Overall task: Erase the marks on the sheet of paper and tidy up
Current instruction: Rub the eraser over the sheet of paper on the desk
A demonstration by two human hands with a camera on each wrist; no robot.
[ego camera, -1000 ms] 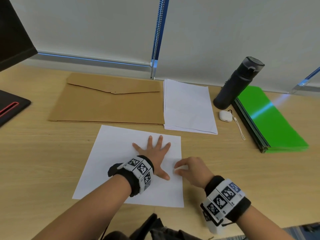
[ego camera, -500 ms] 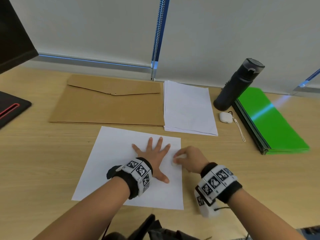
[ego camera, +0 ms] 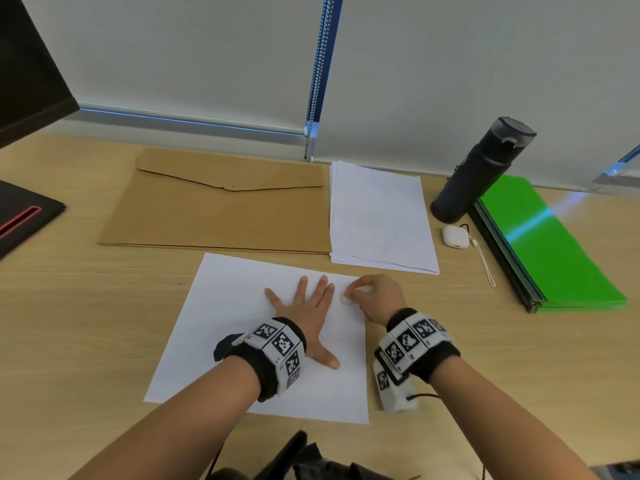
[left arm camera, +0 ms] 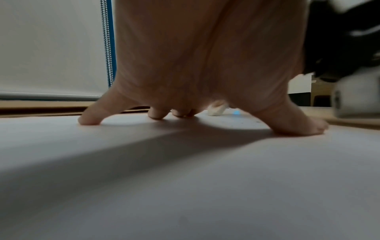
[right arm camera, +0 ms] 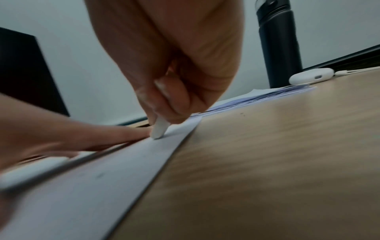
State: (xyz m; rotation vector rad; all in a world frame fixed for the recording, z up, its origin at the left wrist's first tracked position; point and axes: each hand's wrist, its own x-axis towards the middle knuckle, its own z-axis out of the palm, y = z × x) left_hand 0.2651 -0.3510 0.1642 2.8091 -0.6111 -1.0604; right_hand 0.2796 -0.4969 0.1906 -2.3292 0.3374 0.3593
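Pale wooden desk (ego camera: pixel 86 306): matt, fine grain. On it, white paper sheet (ego camera: pixel 225 323), smooth and matt. Behind the sheet, brown kraft-card envelope (ego camera: pixel 214 216), dull. Right of the envelope: dark cylindrical bottle (ego camera: pixel 474 174), seemingly satin-coated metal; glossy green folder (ego camera: pixel 547 244); small white plastic case (ego camera: pixel 455 236).

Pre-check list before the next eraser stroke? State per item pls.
1. Left hand flat on the sheet of paper, fingers spread: ok.
2. Right hand pinches the eraser: ok.
3. Eraser tip touches the sheet, near its far right corner: ok.
4. Left fingers clear of the eraser: ok, but close.
5. Marks left under the tip: cannot tell.
6. Paper stack beyond the sheet's far edge, clear of the stroke: ok.
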